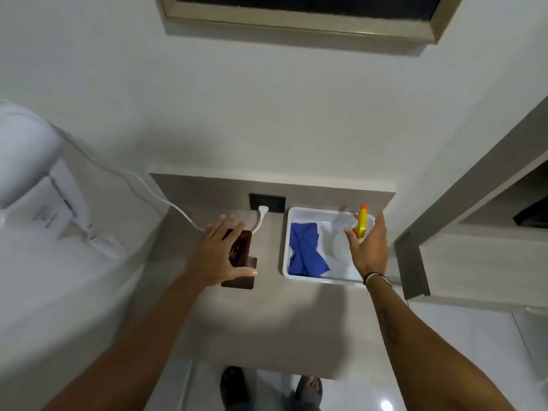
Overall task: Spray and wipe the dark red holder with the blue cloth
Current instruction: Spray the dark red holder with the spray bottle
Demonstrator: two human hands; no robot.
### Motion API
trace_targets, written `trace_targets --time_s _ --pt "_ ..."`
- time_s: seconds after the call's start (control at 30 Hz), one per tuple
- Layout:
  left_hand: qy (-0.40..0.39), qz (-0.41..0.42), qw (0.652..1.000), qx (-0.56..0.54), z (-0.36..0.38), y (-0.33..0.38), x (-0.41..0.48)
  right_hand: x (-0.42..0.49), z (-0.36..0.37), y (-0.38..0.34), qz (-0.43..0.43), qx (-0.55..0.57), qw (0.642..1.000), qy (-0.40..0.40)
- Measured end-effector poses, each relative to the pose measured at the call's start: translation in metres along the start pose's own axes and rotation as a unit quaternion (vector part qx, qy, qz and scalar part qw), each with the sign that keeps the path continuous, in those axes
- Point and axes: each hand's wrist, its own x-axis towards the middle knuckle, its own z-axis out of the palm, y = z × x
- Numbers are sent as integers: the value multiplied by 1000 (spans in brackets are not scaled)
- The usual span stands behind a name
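The task is judged to be only at its opening: nothing is being sprayed or wiped yet. The glossy dark red holder [240, 264] is lying on the pale grey tabletop [267, 321], left of a white rectangular plastic tray [285, 262] and near a black wall socket [267, 202] with a white plug and cable. The left hand [218, 256] is being lowered over the holder with its fingers [219, 229] spread; whether it is touching the holder is hard to tell, since the view is blurred there. The crumpled blue cloth [305, 253] is lying untouched in the left half of the tray. The right hand [369, 247] is being held beside the spray bottle with the yellow and orange trigger head [362, 222], at the far right of the tray, its fingers [381, 225] open and not yet closed around it. The bottle's clear body is barely being made out. Grasping the bottle, spraying, taking the cloth and wiping all appear to be left.
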Motion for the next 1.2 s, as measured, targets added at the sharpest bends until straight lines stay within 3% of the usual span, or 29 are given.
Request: trace_targets --time_s 0.07,0.17,0.4,0.63,0.73,0.83,0.97,1.2 --pt "-46 -29 999 -6 -1 -3 0 -1 3 4 41 65 997 -3" --pt "-57 -35 998 -15 0 -6 0 1 11 12 45 76 996 -7" --pt "-21 -72 993 -87 -9 -8 -6 11 15 14 -29 79 996 32" --pt "-31 -119 968 -220 -14 -48 -26 -21 -22 -32 -122 255 951 123" --pt "-31 -113 959 -259 -14 -56 -35 -55 -22 -51 -115 277 954 5" --pt "-45 -113 947 -298 -14 -68 -41 -92 3 -59 -138 186 962 -143" --pt "-70 -114 938 -319 -14 -85 -43 -135 46 -70 -161 117 922 -333" --pt "-69 -88 941 -319 -11 -95 -38 -152 96 -101 -171 116 903 -377"
